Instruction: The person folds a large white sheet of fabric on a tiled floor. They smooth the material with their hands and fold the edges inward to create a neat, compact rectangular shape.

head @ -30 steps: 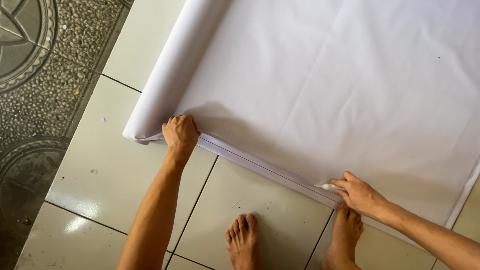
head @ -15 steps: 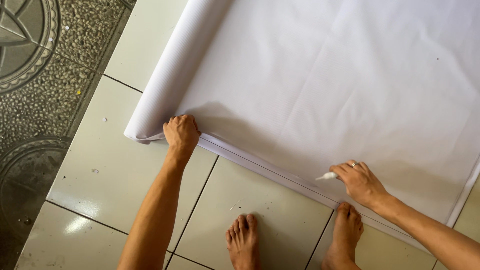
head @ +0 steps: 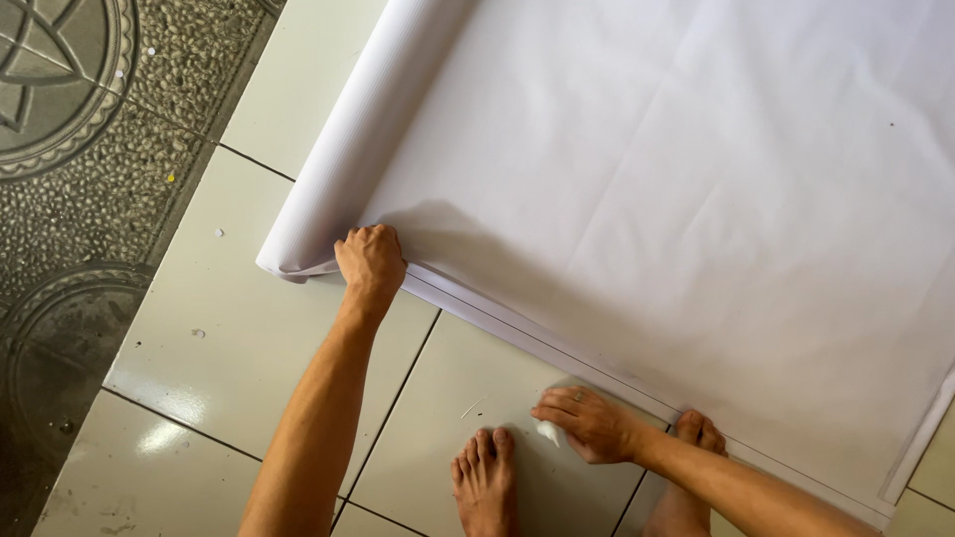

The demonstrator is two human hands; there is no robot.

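Change: since the earlier frames the right hand (head: 595, 426) has come off the edge of the white sheet (head: 676, 189) and dropped onto the floor tile (head: 438, 388), toward 6 o'clock of where it was; the left hand (head: 370, 261) has stayed put.
Left hand: at 9 o'clock of the sheet's near edge, fingers curled and pressed together on the sheet's corner, just beside the end of the rolled part (head: 368, 129).
Right hand: flat on the tile, fingers close together, covering a small white piece (head: 549, 432); whether it pinches the piece cannot be told.
White sheet: spread on the floor, filling the view from 12 to 4 o'clock, its roll lying along the 10 o'clock side.
Feet: two bare feet (head: 485, 477) on the tiles at 6 o'clock, near the right hand.
Floor: pale tiles, with dark pebbled paving (head: 90, 149) at 9 o'clock.
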